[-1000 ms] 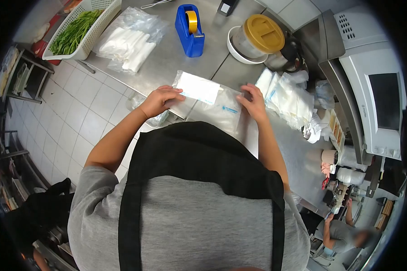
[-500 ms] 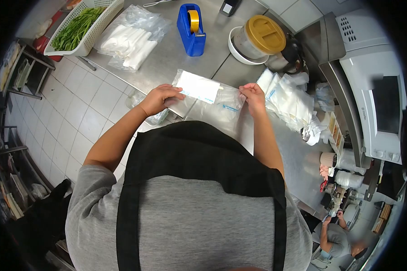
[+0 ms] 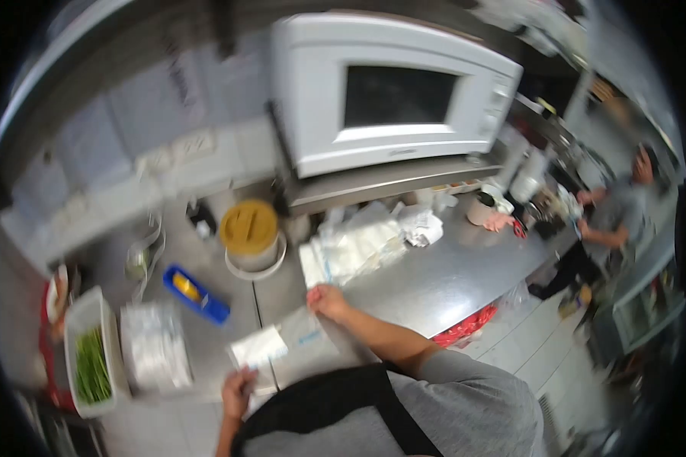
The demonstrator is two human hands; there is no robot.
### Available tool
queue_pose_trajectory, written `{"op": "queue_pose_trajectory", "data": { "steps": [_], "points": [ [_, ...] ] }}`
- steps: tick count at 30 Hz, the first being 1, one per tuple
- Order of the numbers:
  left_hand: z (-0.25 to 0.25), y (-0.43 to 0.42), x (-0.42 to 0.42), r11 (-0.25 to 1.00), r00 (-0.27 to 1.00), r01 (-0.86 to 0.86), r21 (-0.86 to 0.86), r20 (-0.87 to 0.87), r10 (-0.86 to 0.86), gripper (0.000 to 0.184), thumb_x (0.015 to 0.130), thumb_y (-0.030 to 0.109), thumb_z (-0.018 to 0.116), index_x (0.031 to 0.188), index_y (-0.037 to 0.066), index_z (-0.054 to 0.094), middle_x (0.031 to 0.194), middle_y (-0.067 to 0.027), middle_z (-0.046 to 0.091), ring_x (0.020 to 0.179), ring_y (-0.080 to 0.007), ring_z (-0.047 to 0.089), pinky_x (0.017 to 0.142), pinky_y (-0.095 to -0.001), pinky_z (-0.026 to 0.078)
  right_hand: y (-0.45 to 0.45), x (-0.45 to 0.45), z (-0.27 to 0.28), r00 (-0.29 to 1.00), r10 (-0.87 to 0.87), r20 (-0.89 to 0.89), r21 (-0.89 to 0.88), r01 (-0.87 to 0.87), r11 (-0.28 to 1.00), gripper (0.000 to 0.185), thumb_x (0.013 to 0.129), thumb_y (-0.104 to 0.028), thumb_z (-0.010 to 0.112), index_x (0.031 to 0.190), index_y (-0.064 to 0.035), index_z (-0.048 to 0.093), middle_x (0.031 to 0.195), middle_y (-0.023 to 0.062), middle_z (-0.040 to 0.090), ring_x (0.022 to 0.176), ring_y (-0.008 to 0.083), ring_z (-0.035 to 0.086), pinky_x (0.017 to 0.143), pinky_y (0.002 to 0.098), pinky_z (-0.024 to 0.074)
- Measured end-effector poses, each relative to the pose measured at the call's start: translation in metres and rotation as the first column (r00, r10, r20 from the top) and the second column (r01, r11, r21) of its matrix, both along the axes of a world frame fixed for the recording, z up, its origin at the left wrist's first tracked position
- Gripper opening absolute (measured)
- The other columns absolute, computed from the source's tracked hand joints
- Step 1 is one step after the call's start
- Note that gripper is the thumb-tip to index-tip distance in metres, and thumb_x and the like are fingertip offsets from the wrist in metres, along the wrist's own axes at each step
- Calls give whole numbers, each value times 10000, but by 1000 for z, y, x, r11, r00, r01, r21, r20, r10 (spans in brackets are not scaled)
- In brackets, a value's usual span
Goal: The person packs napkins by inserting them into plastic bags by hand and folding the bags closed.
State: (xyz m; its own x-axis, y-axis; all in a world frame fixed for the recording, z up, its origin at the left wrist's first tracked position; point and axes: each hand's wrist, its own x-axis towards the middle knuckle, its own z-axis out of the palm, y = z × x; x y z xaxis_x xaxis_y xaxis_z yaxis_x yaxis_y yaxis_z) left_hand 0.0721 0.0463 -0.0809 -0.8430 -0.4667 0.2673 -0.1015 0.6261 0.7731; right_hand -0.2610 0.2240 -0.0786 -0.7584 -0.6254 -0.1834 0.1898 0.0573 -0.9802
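A clear plastic bag [image 3: 310, 340] with blue print lies along the front edge of the steel counter. A white rectangular sheet [image 3: 259, 346] covers its left part; whether it is inside or on top I cannot tell. My left hand [image 3: 237, 391] is at the near left corner of the bag, fingers closed on its edge, somewhat blurred. My right hand [image 3: 328, 302] is closed in a pinch at the far right corner of the bag. Just beyond that hand lies a pile of white plastic bags [image 3: 354, 253].
A blue tape dispenser [image 3: 196, 295], a yellow-lidded tub [image 3: 249, 236] in a white bowl, packed bags [image 3: 154, 346] and a basket of greens [image 3: 91, 365] stand leftward. A microwave [image 3: 396, 91] sits on a shelf above. Another person [image 3: 613, 217] works at right.
My view has swung up and to the right, bringing the microwave and the other person into fuller view. Both hands remain at the same plastic bag.
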Motion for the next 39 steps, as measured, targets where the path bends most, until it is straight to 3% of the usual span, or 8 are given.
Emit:
{"op": "queue_pose_trajectory", "data": {
  "steps": [6, 9, 10, 12, 15, 18, 33, 39],
  "points": [
    [-15, -2, -3, 994, 998, 55, 96, -28, -53, 285, 682, -96, 658, 917, 63, 671, 1046, -171, 643, 1125, -355, 557, 928, -417, 446, 37, -13, -11, 998, -16, 61, -246, 31, 969, 203, 788, 65, 596, 975, 2, 546, 825, 80, 609, 676, 145, 587, 627, 274, 496],
    [-71, -25, 1, 888, 979, -23, 460, -170, 113, 430, 845, 250, 641, 1196, 16, 555, 1029, -104, 660, 832, -156, 614, 663, -252, 480, 65, -16, -21, 991, 130, 25, -289, -117, 950, 180, 831, 19, 607, 1002, 1, 551, 863, 72, 610, 712, 140, 599, 666, 275, 507],
    [-78, -28, 7, 982, 985, -109, 156, -116, 128, 357, 942, 340, 551, 1228, 136, 492, 974, -53, 647, 714, -136, 607, 558, -255, 495, 78, -17, -26, 981, 196, 15, -302, -182, 936, 180, 841, 7, 610, 1012, 0, 552, 865, 67, 611, 728, 137, 602, 676, 273, 509],
    [13, 32, -7, 817, 979, -194, -543, -159, 127, 333, 653, -42, 626, 973, 35, 682, 1074, -185, 594, 1040, -372, 558, 890, -426, 472, 108, -29, -30, 944, 330, -14, -321, -317, 893, 183, 861, -16, 616, 1033, -1, 555, 868, 59, 613, 761, 131, 609, 698, 269, 513],
    [25, 61, -12, 779, 928, -318, -541, -8, 373, 359, 804, 48, 576, 1163, 41, 591, 1248, -245, 501, 1142, -416, 483, 983, -449, 395, 162, -47, -30, 898, 438, -51, -308, -431, 848, 181, 872, -43, 616, 1037, -1, 553, 837, 71, 613, 707, 125, 593, 644, 262, 502],
    [26, 77, -28, 677, 843, -418, -606, 18, 537, 427, 630, -121, 613, 1007, 79, 629, 1237, -180, 523, 1184, -374, 478, 985, -443, 393, 218, -69, -29, 861, 508, -17, -278, -492, 825, 168, 912, -51, 584, 1072, -5, 560, 902, 52, 610, 846, 120, 608, 736, 267, 513],
    [22, 80, -62, 676, 813, -184, -714, 276, 513, 368, 735, 16, 558, 1076, 146, 601, 1277, -81, 536, 1199, -315, 474, 936, -441, 414, 306, -84, -29, 922, 351, -163, -253, -383, 888, 218, 869, -98, 644, 1061, -21, 575, 795, 15, 612, 708, 90, 576, 658, 240, 484],
    [9, 57, -49, 736, 858, -199, -647, 249, 450, 288, 795, 48, 502, 1048, 103, 627, 1102, -132, 644, 1035, -345, 582, 882, -451, 450, 281, -64, -7, 402, 448, -798, 301, -378, 876, 435, 815, -329, 693, 1149, -77, 577, 1122, 123, 595, 1000, 281, 568, 883, 393, 452]
  ]
}}
